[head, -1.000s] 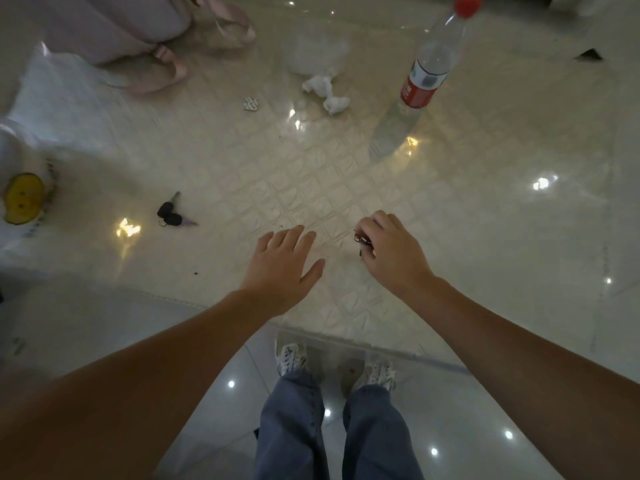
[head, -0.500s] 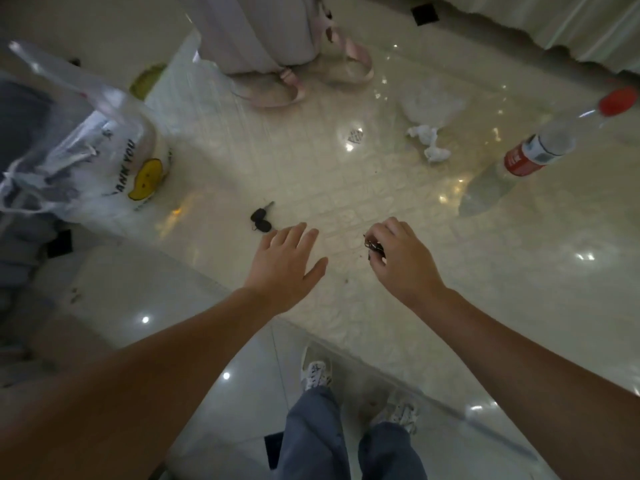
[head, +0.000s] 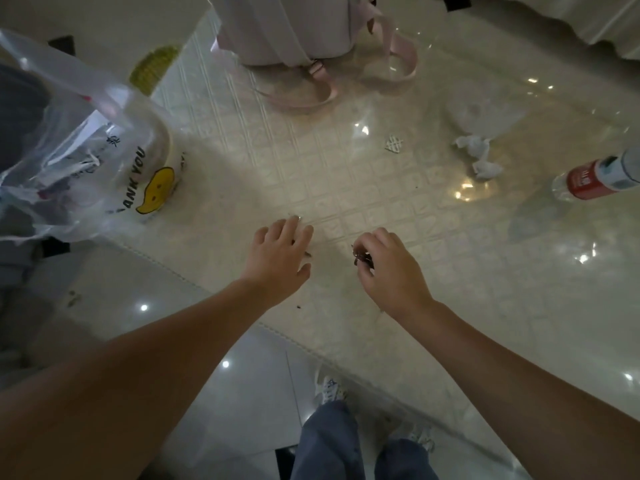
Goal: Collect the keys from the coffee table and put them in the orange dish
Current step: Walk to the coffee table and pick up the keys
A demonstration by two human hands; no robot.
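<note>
My right hand is shut on a small dark bunch of keys, pinched at the fingertips just above the glass coffee table. My left hand lies flat on the table, fingers extended, over the spot where the black-headed keys were. Only a small dark bit shows by my thumb and a metal tip past my fingertips. Whether my fingers grip them is hidden. No orange dish is in view.
A clear plastic bag with a yellow smiley sits at the table's left corner. A pink backpack stands at the far side. Crumpled tissue and a red-labelled water bottle lie at the right. The table's near edge runs diagonally before my legs.
My left hand has reached forward and left onto the black-headed keys, which now lie hidden under it. My right hand still holds its keys. The view has swung left.
</note>
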